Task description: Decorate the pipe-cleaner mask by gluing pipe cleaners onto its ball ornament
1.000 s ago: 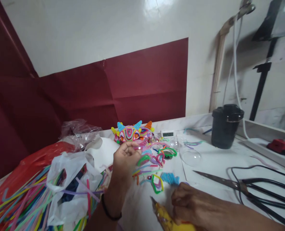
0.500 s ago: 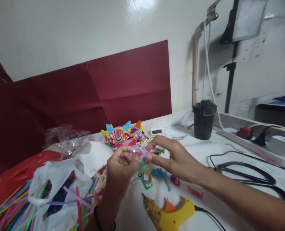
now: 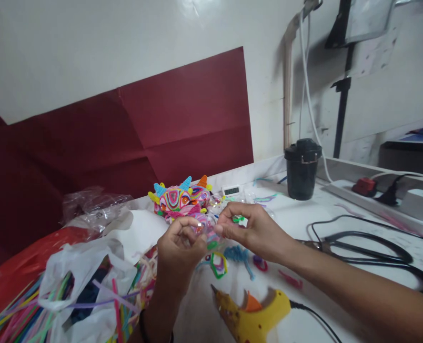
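My left hand (image 3: 181, 247) is closed in a pinch with a small shiny spot at its fingertips; what it grips is too small to name. Facing it, my right hand (image 3: 249, 231) has thumb and forefinger pressed together, and whatever lies between them I cannot make out. A narrow gap parts the two hands. Just beyond them sit colourful pipe-cleaner animal heads (image 3: 176, 197) with blue and orange horns. Below the fingers lie a green and yellow pipe-cleaner loop (image 3: 218, 265) and a fuzzy blue piece (image 3: 237, 256). Nearest me is a yellow hot glue gun (image 3: 259, 317), its nozzle pointing up-left.
At left, a white plastic bag (image 3: 86, 267) lies among many loose pipe cleaners (image 3: 15, 314). Black-handled scissors (image 3: 370, 247) rest on the right. Behind them stand a black lidded cup (image 3: 302, 171) and a power strip (image 3: 343, 190). A small digital display (image 3: 232, 191) is at the back.
My right hand's thumb and forefinger have come together from a wider grip, and the pink strip seen between the hands no longer shows. The view has shifted slightly.
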Demonstrator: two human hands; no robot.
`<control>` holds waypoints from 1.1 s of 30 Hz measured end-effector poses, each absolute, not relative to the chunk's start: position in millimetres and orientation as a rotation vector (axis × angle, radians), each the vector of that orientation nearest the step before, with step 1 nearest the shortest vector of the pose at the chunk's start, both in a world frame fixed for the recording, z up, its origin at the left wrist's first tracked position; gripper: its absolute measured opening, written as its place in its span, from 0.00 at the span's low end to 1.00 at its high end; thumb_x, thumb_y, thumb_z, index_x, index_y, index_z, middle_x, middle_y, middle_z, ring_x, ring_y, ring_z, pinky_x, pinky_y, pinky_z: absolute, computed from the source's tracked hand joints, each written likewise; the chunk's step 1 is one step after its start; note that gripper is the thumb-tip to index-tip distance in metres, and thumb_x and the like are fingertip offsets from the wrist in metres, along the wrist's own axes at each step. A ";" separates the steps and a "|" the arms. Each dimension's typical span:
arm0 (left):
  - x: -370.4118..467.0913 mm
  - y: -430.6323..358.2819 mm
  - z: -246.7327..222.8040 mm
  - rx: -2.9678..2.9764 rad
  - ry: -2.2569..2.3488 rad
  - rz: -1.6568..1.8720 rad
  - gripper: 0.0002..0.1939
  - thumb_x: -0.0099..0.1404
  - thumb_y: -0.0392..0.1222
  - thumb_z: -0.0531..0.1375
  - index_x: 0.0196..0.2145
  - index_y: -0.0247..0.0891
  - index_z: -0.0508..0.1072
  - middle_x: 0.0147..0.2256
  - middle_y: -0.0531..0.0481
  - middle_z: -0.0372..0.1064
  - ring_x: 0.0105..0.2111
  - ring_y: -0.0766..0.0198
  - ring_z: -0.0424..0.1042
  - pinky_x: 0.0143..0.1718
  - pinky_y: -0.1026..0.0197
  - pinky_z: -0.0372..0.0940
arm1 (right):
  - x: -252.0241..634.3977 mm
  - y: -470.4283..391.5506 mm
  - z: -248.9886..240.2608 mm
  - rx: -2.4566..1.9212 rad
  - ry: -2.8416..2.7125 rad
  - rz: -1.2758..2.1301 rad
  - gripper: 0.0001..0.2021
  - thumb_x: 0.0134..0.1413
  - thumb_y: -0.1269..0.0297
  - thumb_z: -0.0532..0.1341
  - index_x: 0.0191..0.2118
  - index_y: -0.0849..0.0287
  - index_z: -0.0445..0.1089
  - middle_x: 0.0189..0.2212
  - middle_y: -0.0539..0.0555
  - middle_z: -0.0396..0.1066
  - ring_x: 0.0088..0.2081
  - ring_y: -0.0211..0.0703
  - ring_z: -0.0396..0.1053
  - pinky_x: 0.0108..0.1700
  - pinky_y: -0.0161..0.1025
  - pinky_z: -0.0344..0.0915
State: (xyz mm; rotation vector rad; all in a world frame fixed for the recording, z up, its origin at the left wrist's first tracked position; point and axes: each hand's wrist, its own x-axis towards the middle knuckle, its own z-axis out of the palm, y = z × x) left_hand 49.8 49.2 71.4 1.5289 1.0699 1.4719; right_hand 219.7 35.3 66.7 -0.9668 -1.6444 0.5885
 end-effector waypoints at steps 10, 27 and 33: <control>56.1 44.6 73.0 1.324 0.982 1.458 0.11 0.41 0.32 0.66 0.26 0.35 0.71 0.14 0.64 0.54 0.15 0.77 0.52 0.17 0.73 0.49 | 216.0 38.7 71.0 -0.971 -1.474 0.887 0.15 0.40 0.53 0.69 0.23 0.59 0.70 0.19 0.47 0.66 0.24 0.38 0.61 0.29 0.37 0.58; 56.9 45.2 72.5 1.220 0.901 1.428 0.11 0.42 0.33 0.65 0.26 0.36 0.70 0.16 0.63 0.56 0.16 0.77 0.53 0.19 0.73 0.51 | 217.3 44.4 70.2 -0.876 -1.259 1.202 0.17 0.29 0.58 0.74 0.20 0.61 0.69 0.15 0.45 0.63 0.21 0.33 0.57 0.25 0.34 0.52; 55.6 48.3 68.2 1.160 0.836 1.383 0.13 0.42 0.35 0.66 0.27 0.37 0.68 0.16 0.63 0.57 0.16 0.76 0.54 0.20 0.71 0.54 | 218.1 48.0 66.6 -0.848 -1.171 1.236 0.23 0.25 0.64 0.76 0.31 0.59 0.67 0.24 0.44 0.65 0.21 0.31 0.59 0.23 0.32 0.54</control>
